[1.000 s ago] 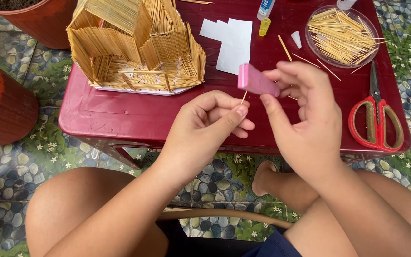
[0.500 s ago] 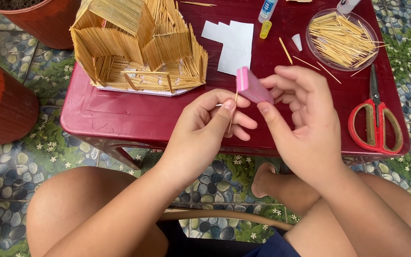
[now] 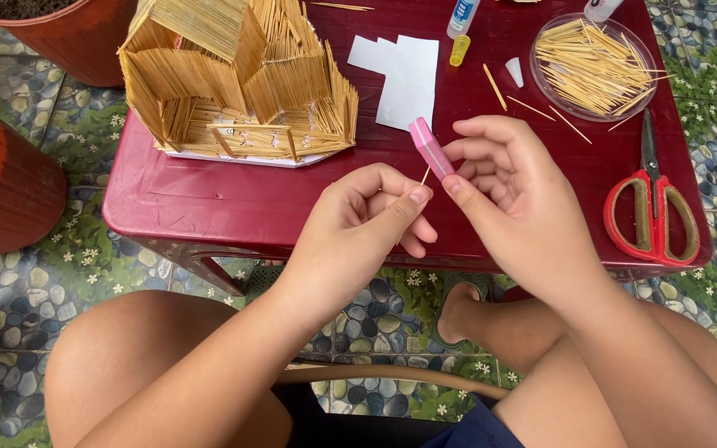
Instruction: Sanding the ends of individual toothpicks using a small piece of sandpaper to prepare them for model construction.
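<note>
- A glue bottle with a white label and a blue band stands at the far edge of the red table; its yellow cap lies just beside it.
- White paper pieces lie flat between the bottle and the toothpick house, which sits on the table's left part.
- A round clear dish at the far right holds a heap of toothpicks; a few loose ones lie on the table just beside it.
- Red-handled scissors rest near the right edge, blades pointing away from the person.
- The right hand is curled, thumb and fingers closed on a small pink block held tilted above the table's near edge.
- The left hand is nearly closed, thumb and forefinger pinching 1 thin toothpick, whose tip meets the underside of the pink block.
- Both hands sit close together, well apart from the dish and the scissors.
- 2 brown plant pots stand on the tiled floor at left.
</note>
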